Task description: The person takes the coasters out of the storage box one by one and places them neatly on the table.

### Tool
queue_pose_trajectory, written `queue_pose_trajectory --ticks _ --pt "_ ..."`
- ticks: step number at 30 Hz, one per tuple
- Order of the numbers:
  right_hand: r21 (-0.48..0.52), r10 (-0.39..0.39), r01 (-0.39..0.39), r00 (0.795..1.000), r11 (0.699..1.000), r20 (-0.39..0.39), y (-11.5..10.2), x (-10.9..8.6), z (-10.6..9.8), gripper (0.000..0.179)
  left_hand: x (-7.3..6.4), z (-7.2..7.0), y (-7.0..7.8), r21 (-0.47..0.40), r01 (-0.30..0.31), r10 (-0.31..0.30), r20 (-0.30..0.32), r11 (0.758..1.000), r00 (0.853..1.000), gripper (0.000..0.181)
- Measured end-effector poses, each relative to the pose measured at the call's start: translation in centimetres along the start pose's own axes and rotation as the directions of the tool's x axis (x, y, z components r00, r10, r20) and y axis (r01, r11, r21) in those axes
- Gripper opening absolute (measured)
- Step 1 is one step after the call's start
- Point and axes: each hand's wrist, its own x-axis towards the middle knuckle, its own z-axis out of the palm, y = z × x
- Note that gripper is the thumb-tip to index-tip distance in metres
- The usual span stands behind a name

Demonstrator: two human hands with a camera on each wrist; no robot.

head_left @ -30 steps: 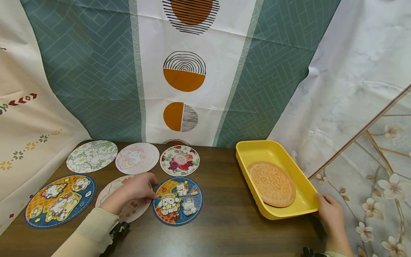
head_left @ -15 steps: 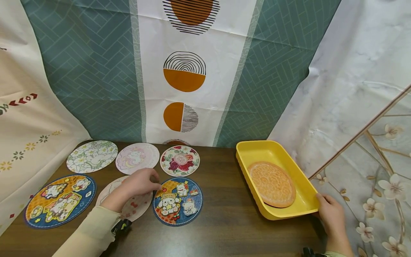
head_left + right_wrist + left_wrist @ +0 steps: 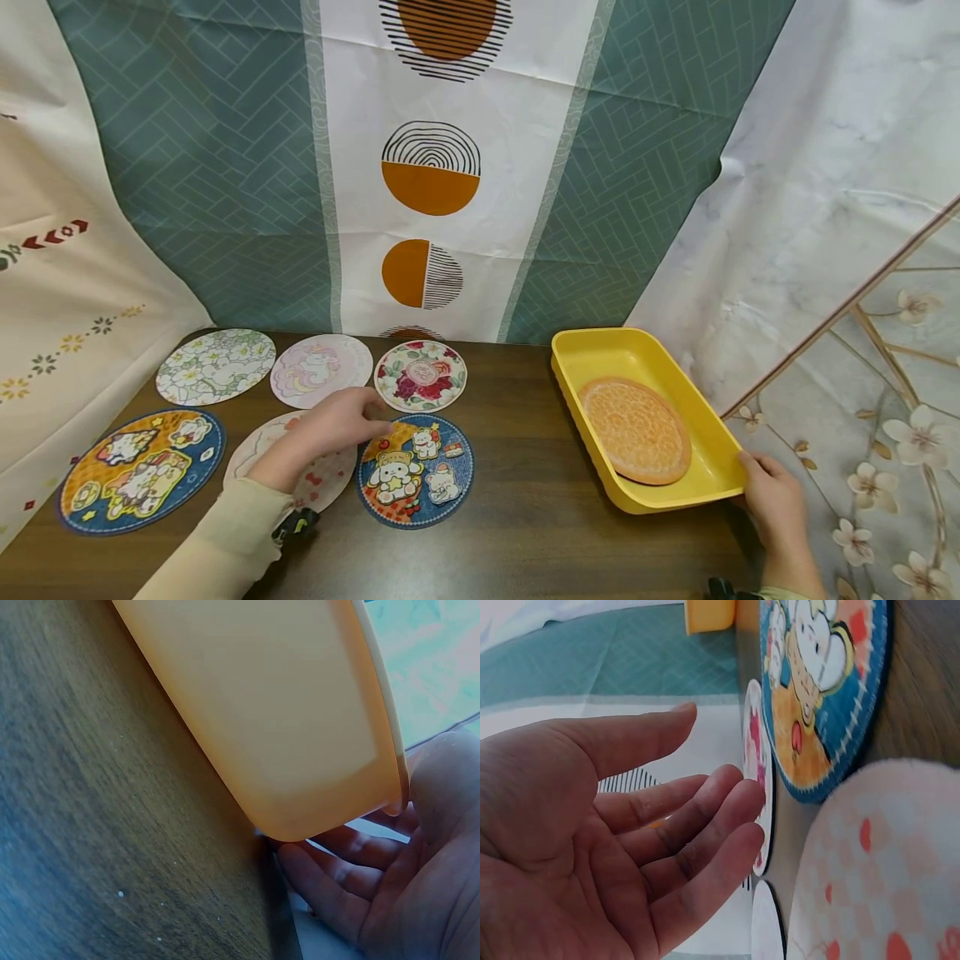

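My left hand hovers over the pink-and-white round coaster, its fingertips near the upper left edge of a blue-and-orange bear coaster. In the left wrist view the left hand is empty, with thumb apart and fingers loosely bent. My right hand holds the near right corner of a yellow tray. The right wrist view shows the fingers of the right hand under the tray's end. Inside the tray lies an orange-topped round coaster.
Other round coasters lie flat on the dark wooden table: a floral one, a unicorn one, a pale green one and a blue cartoon one. Behind them hangs a patterned cloth; another cloth borders the right.
My left hand has shifted up and to the right, from the bear coaster's left edge toward its upper left. The right hand, tray and coasters stay where they were.
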Motion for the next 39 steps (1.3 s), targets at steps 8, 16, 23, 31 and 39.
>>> queue_pose_trajectory --ticks 8,16,23,31,39 --pt "-0.008 0.0 0.0 1.0 1.0 0.004 -0.1 -0.1 -0.1 0.063 0.8 0.8 1.5 -0.032 -0.05 0.049 -0.037 0.998 0.998 0.047" --pt "-0.014 -0.008 0.008 1.0 1.0 -0.013 -0.1 -0.1 -0.1 0.06 1.9 1.8 3.1 -0.043 -0.057 0.055 -0.052 0.997 0.997 0.058" --pt "-0.028 -0.002 0.002 1.0 1.0 -0.009 -0.3 -0.2 0.0 0.063 2.5 2.6 4.8 -0.044 -0.1 0.098 -0.06 0.994 0.993 0.056" --pt "-0.027 -0.008 0.008 1.0 1.0 0.002 -0.4 -0.3 -0.1 0.063 3.4 4.0 6.7 -0.039 -0.148 0.145 -0.073 0.988 0.987 0.051" --pt "0.002 -0.014 0.014 1.0 1.0 0.005 -0.2 -0.1 -0.1 0.061 4.6 5.0 8.5 -0.085 -0.204 0.198 -0.081 0.975 0.977 0.047"
